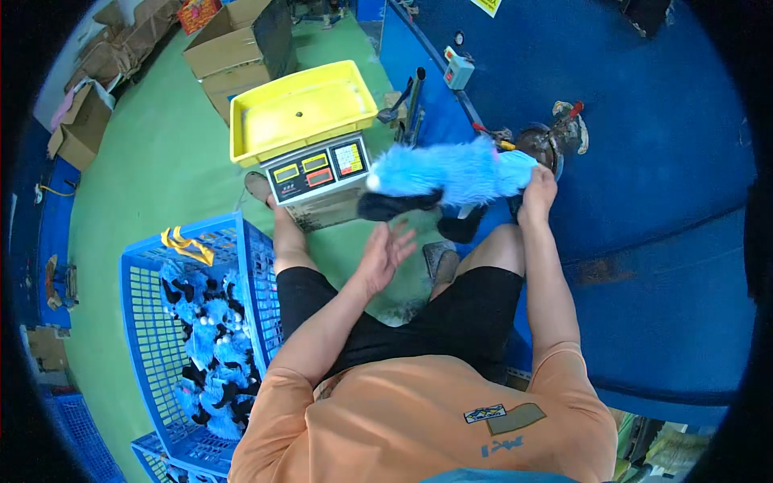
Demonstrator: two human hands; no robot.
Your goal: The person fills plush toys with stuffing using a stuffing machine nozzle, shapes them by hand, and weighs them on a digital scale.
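A fluffy blue plush toy (pixel 451 171) with black limbs and a white tip stretches sideways above my knees. My right hand (pixel 538 193) pinches its pale blue cloth end, close to a round metal pipe end (pixel 541 147) on the blue machine. Below the toy's black part at the left, my left hand (pixel 386 253) is held palm up with fingers apart and nothing in it. The toy looks slightly blurred, and I cannot tell whether its cloth end touches the pipe.
A blue plastic basket (pixel 262 282) with several blue-and-black plush pieces stands at my left. Ahead is a scale (pixel 318 173) carrying a yellow tray (pixel 302 113). Cardboard boxes (pixel 233 56) sit behind it. The blue machine panel (pixel 660 266) fills the right, with a small switch box (pixel 458 70).
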